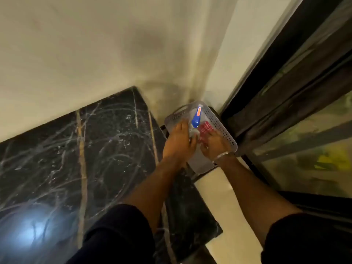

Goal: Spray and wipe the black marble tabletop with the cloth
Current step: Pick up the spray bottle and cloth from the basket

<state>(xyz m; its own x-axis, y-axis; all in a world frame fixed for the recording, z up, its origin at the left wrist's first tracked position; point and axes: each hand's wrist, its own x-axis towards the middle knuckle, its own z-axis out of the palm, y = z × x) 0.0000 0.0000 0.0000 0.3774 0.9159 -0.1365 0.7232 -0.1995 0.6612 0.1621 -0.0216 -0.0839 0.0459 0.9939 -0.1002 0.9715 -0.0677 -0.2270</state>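
The black marble tabletop (76, 149) with white and gold veins fills the lower left and shows streaky wet swirls. Past its right end stands a grey perforated basket (217, 121). Inside it lies a clear spray bottle with a blue and orange head (197, 117), and my left hand (179, 141) grips the bottle's body. A red checked cloth (205, 128) lies beside the bottle, and my right hand (213, 143) curls its fingers onto the cloth. A thin bangle sits on my right wrist.
A cream wall (95, 44) runs behind the table and meets a corner by the basket. Dark curtains and a black-framed glass door (304, 111) rise at the right. Pale floor (228, 206) shows between table and door. A lamp glare (28, 231) reflects on the marble.
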